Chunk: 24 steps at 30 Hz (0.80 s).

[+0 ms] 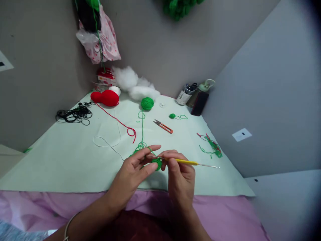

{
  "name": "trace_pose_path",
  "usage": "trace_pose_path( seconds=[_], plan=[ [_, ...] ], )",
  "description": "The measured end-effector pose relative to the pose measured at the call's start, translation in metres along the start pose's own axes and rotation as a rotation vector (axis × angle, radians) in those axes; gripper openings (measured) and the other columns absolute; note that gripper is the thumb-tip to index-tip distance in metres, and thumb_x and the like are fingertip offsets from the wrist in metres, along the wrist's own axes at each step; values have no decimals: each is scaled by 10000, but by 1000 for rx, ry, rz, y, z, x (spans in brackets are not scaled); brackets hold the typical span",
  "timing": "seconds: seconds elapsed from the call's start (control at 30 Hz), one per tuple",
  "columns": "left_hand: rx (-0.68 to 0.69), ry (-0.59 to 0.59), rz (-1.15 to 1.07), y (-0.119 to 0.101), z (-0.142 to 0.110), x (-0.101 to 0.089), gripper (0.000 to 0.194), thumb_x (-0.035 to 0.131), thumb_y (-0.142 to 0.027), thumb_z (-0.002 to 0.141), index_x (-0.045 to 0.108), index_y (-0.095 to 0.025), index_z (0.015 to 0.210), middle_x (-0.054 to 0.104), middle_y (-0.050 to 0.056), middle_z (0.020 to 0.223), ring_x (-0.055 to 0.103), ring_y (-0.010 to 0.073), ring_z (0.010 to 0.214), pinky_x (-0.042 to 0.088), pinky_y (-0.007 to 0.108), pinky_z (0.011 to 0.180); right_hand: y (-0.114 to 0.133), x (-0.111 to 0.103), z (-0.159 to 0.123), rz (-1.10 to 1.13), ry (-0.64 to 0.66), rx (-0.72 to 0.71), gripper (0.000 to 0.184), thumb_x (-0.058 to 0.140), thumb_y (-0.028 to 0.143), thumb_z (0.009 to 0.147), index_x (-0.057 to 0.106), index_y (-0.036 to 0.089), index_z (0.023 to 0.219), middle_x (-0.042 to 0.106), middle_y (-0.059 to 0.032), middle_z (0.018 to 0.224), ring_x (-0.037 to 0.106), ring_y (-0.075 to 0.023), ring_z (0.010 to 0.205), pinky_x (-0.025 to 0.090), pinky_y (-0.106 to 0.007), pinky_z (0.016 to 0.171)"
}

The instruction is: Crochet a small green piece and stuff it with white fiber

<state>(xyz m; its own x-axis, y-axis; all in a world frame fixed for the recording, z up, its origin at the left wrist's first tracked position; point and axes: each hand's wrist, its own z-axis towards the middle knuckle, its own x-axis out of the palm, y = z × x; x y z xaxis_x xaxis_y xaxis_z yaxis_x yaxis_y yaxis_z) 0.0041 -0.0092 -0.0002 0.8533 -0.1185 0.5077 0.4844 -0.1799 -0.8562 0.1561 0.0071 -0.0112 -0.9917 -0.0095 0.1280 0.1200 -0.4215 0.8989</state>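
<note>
Between thumb and fingers, my left hand pinches a small green crochet piece. Green yarn runs over its raised index finger and back to a green yarn ball. My right hand grips a crochet hook by its yellow handle, like a pencil. The hook's metal tip lies at the top edge of the green piece; whether it is inside a stitch I cannot tell. A second thin metal end sticks out to the right. Loose green yarn is heaped just beyond my left fingers.
Orange-handled thread snips lie ahead, near a small green piece. Red yarn, black cord and white stuffing are at the left and back. A phone leans at back right, beyond green and red scraps.
</note>
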Motion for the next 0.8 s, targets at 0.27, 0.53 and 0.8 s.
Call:
trace_pose_path(
  seconds=[0.27, 0.53, 0.8],
  plan=[
    [-37, -85, 54, -9, -1, 5, 343, 856, -324, 845, 833, -298, 1185, 659, 28, 971, 580, 193, 979, 453, 286, 886, 7, -6, 5, 209, -13, 122, 204, 617, 343, 1041, 752, 231, 938, 785, -22, 876, 626, -99, 596, 535, -244, 599],
    [-26, -71, 123, -5, 0, -2, 323, 838, -329, 867, 826, -307, 1189, 630, 13, 940, 575, 157, 884, 462, 254, 791, 12, -11, 1, 56, 53, 45, 239, 526, 291, 1088, 735, 226, 994, 789, -38, 914, 674, -122, 661, 578, -261, 633],
    [-15, -134, -32, 1, -1, 5, 494, 898, -288, 808, 787, -304, 1289, 658, -4, 913, 611, 144, 912, 499, 246, 888, 0, -11, -15, -732, 155, -618, 337, 650, 87, 976, 745, 254, 1253, 781, -99, 1110, 749, -221, 974, 628, -327, 787]
  ],
)
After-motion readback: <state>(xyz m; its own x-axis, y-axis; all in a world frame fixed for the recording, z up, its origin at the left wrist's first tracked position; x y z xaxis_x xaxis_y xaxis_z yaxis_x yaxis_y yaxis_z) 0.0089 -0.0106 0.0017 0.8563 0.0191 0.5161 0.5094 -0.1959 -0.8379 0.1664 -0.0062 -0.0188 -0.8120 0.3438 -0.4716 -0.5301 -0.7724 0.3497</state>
